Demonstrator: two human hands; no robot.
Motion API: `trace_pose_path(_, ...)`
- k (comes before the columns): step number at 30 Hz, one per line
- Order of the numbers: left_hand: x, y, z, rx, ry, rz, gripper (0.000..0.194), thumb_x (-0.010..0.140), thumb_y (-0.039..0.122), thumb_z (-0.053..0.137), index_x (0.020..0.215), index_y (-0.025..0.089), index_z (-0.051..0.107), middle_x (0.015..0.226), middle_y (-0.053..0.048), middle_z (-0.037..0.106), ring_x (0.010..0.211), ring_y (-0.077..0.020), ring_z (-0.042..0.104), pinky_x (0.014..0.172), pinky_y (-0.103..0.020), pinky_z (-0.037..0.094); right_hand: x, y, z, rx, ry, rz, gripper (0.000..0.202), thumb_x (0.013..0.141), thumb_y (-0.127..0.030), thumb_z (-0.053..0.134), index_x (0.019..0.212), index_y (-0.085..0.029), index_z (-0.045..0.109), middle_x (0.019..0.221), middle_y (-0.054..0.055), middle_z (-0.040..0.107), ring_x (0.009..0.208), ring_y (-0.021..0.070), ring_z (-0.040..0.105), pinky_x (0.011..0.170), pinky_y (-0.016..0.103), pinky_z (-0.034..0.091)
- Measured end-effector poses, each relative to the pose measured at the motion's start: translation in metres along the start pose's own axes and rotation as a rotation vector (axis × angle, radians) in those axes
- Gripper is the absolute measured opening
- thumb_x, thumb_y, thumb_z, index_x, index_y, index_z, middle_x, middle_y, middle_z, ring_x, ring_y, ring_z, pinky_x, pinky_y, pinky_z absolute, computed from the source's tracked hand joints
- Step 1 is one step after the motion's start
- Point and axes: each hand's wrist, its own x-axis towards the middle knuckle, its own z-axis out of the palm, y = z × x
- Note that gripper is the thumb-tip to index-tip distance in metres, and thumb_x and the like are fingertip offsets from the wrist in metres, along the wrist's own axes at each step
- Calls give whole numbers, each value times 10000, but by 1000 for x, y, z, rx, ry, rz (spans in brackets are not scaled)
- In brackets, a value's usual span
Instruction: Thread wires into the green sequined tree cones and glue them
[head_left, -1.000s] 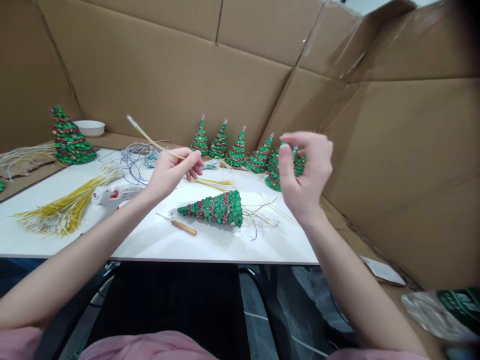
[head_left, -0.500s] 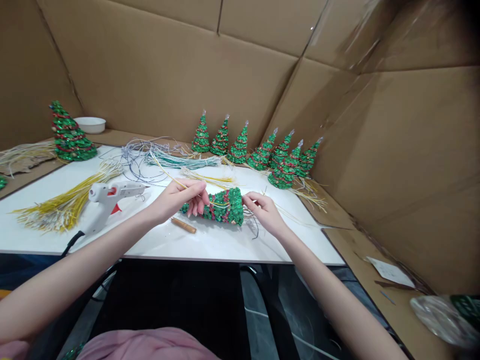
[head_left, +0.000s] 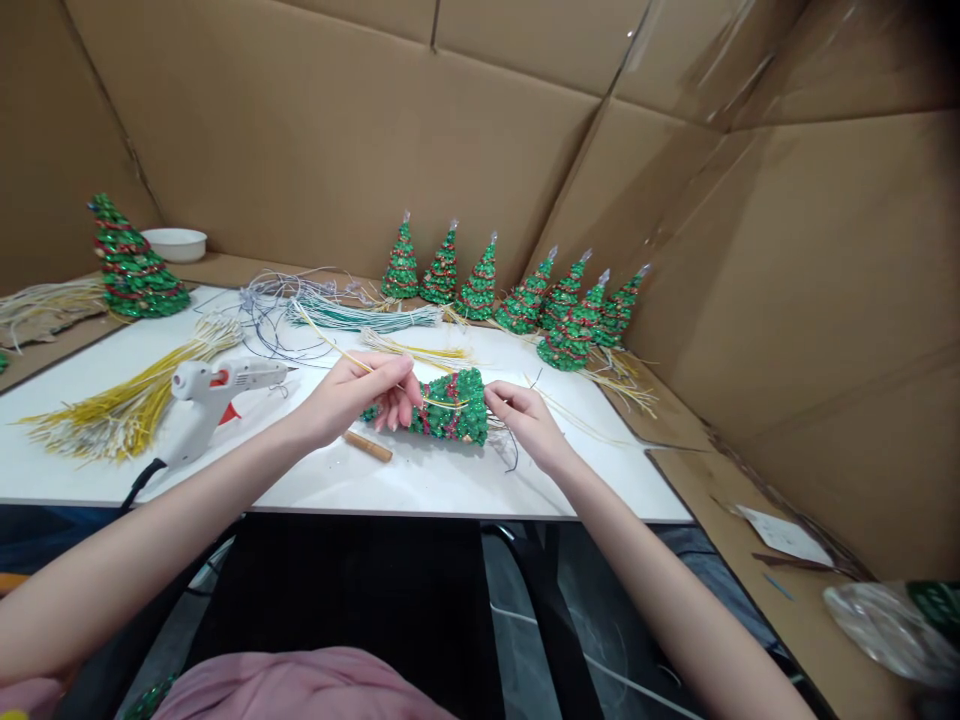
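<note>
A small green beaded Christmas tree [head_left: 450, 405] with red trim lies on its side on the white table, its wide base toward my right hand. My left hand [head_left: 375, 395] pinches a thin yellow wire [head_left: 334, 342] over the tree's narrower part and hides the tip. From those fingers the wire slants up and left, while strands run right across the tree. At the rim of the base, my right hand [head_left: 517, 408] is closed in a pinch; what lies between its fingertips is too small to make out. Loose dark wires [head_left: 513, 455] stick out below it.
A white glue gun [head_left: 206, 400] and a yellow wire bundle [head_left: 127, 400] lie at left. A wooden stick [head_left: 367, 446] lies before the tree. Behind are green-white wires [head_left: 367, 317], several finished trees [head_left: 478, 290], a larger tree [head_left: 135, 265] and a white bowl [head_left: 176, 245]. Cardboard walls [head_left: 315, 140] surround the table.
The view has shifted slightly. Both hands keep nearly the same pose beside the tree, and the wire stays in my left fingers.
</note>
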Motion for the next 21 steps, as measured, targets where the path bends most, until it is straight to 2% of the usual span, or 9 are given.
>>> trace_pose_path(9, 1, -7, -1, 70, 7, -6, 435, 899, 496, 569, 724, 111, 671, 570, -37, 654, 463, -80, 542, 429, -168, 418, -2, 3, 0, 14, 9, 26, 448, 803, -637, 583, 716, -199, 622, 718, 28, 621, 724, 189, 566, 701, 305, 468)
trace_pose_path(15, -3, -1, 1, 140, 1, 7, 453, 899, 512, 564, 718, 112, 677, 579, -34, 663, 476, -75, 547, 449, -163, 425, -2, 3, 0, -29, 36, 6, 422, 832, -596, 557, 713, -197, 625, 712, 30, 625, 717, 191, 574, 675, 301, 463)
trace_pose_path(19, -4, 4, 3, 163, 10, 5, 453, 895, 514, 566, 714, 113, 674, 571, -31, 656, 471, -76, 544, 453, -165, 429, -7, -1, 1, -114, 164, -38, 292, 880, -465, 553, 801, -197, 635, 797, 44, 642, 727, 184, 551, 679, 309, 438)
trace_pose_path(21, -4, 4, 4, 173, 14, 1, 458, 890, 523, 566, 714, 114, 671, 573, -34, 655, 474, -82, 548, 453, -170, 432, -12, -8, 3, -219, 269, -158, 187, 901, -370, 549, 889, -207, 640, 863, 50, 643, 746, 181, 541, 711, 321, 438)
